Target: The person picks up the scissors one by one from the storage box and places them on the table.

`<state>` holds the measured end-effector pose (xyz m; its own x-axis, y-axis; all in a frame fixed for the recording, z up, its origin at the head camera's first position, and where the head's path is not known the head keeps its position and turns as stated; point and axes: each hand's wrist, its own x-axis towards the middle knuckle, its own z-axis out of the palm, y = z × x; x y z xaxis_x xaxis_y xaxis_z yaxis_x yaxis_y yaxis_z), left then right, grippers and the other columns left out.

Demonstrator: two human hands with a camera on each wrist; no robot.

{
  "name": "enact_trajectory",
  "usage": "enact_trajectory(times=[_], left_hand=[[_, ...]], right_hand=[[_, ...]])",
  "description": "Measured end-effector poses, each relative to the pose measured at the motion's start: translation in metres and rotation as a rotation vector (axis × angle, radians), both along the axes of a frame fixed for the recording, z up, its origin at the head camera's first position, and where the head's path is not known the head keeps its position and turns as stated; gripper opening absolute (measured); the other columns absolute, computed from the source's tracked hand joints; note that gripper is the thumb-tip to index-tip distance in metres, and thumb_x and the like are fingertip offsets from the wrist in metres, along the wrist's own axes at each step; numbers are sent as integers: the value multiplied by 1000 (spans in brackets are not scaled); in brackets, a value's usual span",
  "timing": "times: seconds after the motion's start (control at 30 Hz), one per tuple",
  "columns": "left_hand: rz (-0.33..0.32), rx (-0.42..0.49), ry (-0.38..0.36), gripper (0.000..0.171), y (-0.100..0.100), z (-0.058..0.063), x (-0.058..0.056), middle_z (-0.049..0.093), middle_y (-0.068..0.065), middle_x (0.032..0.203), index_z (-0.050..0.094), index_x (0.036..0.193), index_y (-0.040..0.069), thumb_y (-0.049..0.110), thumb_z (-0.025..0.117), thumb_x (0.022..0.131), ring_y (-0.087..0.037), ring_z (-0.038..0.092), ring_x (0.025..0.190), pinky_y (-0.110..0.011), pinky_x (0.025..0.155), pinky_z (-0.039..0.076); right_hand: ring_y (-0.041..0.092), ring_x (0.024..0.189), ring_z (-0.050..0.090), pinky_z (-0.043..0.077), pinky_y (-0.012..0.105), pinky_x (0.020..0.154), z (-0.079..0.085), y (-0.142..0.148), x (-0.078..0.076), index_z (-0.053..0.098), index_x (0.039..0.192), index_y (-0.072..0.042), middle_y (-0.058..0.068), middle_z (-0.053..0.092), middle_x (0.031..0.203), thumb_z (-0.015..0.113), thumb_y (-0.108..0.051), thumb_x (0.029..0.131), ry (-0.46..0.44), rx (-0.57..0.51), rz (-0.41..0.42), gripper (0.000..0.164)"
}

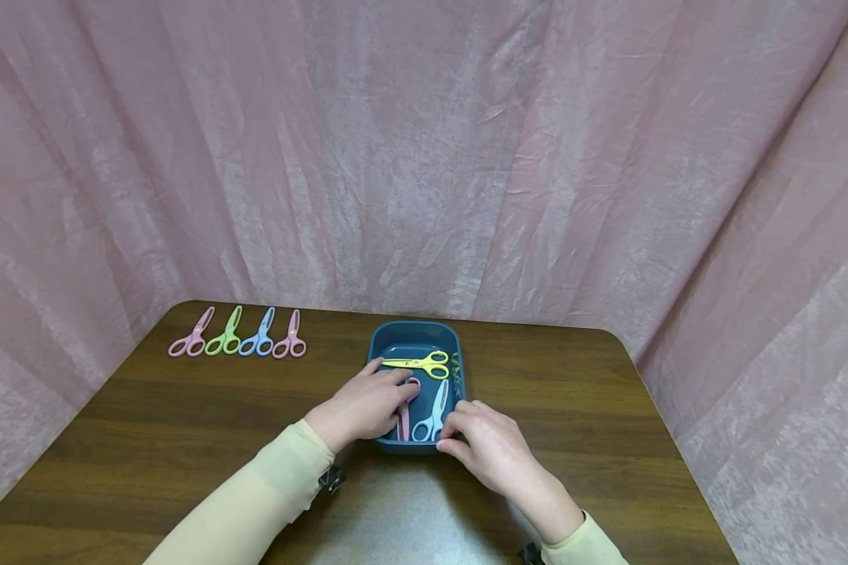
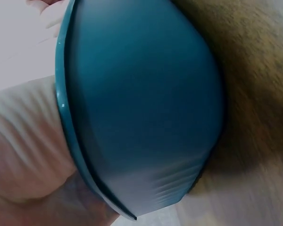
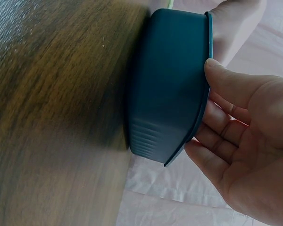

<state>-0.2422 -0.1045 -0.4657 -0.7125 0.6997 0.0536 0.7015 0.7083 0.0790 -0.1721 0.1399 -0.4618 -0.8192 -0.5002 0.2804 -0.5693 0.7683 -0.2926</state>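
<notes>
A dark blue plastic box (image 1: 411, 449) stands on the table, holding several scissors. Yellow scissors (image 1: 434, 364) lie crosswise at its far end, pale blue scissors (image 1: 429, 425) lengthwise at the right, and pink scissors (image 1: 404, 424) at the left. My left hand (image 1: 371, 400) reaches over the left rim, fingers at the pink scissors' handle; whether they grip it is hidden. Near the box's near right corner, my right hand (image 1: 491, 447) holds the rim; its thumb (image 3: 221, 77) presses the edge in the right wrist view.
At the table's far left, pink scissors (image 1: 192, 342), green scissors (image 1: 226, 340), blue scissors (image 1: 259, 339) and another pink pair (image 1: 291, 344) lie in a row. A pink curtain (image 1: 424, 157) hangs behind the brown wooden table (image 1: 558, 377).
</notes>
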Motion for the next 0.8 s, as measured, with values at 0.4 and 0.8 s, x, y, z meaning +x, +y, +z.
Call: enact_trajectory(times=[0.4,0.8], left_hand=[[26,-122,-60,48,11,-2,-5,62,-10,157,71,149,18,9,77,102,-27,55,150,-64,127,31],[58,-193,-62,49,17,-2,-9,61,-8,159,70,151,21,6,74,104,-27,56,149,-67,126,33]], right_hand=[[6,85,59,51,29,67,1,1,1,77,87,-25,-16,58,85,92,-26,92,-15,-2,5,16],[7,85,58,51,28,66,1,1,-1,78,87,-25,-13,59,85,92,-26,92,-14,-5,8,15]])
